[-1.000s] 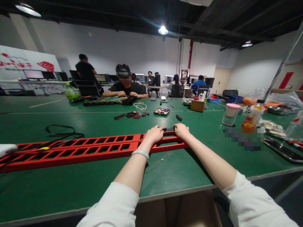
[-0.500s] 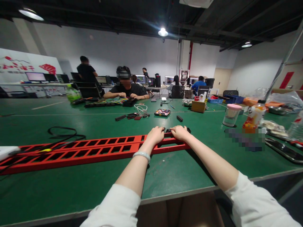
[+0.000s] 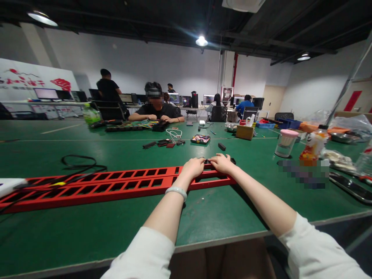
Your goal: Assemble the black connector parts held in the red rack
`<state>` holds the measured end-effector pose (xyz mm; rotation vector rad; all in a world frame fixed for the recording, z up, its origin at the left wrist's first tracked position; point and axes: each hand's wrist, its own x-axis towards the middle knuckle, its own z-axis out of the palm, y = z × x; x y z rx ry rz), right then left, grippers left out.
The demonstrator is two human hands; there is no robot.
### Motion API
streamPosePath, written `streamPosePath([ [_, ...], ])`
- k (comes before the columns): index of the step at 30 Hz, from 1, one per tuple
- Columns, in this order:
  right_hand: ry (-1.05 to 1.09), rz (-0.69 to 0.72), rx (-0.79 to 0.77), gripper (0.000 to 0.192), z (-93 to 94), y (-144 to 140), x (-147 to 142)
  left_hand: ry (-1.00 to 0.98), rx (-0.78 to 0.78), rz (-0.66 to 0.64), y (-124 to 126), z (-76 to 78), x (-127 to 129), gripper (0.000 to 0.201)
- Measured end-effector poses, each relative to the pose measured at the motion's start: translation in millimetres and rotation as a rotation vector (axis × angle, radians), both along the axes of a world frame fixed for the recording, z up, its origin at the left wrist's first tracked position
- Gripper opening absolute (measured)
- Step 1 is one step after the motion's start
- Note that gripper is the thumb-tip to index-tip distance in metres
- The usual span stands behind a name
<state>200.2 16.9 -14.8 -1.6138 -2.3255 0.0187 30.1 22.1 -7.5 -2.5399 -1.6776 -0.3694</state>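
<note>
We see both of our hands resting side by side, palms down with fingers curled, at twelve o'clock on the right end of a long red slotted rail [image 3: 116,185] lying across the green table [image 3: 203,217]. Our left hand [image 3: 193,167] and right hand [image 3: 222,162] cover a small black part [image 3: 232,160]; whether either grips it, we cannot tell. At two o'clock stands a pink-lidded jar [image 3: 286,143]
</note>
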Motion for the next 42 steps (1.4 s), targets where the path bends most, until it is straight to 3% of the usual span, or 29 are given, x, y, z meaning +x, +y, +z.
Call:
streamPosePath([
  [8,-0.017,-0.059,0.047,0.038,-2.0,-0.7,-1.6,0.026,0.020,-0.010,-1.9,-0.6,-0.1,0.040],
  [18,0.015,0.001,0.114,0.033,-1.3,1.2,1.9,0.035,0.014,-0.006,2.3,-2.2,2.3,0.039],
  [29,0.136,0.255,0.176,0.025,-0.2,2.3,3.6,0.011,-0.028,0.018,-1.7,0.0,3.5,0.040],
  [34,0.149,0.252,0.169,0.026,-0.4,1.1,3.5,0.021,0.007,-0.005,0.0,-1.7,2.8,0.039],
  [42,0.184,0.136,0.230,0.034,2.9,-4.6,-1.4,0.031,0.019,-0.010,2.4,-3.7,3.1,0.038],
])
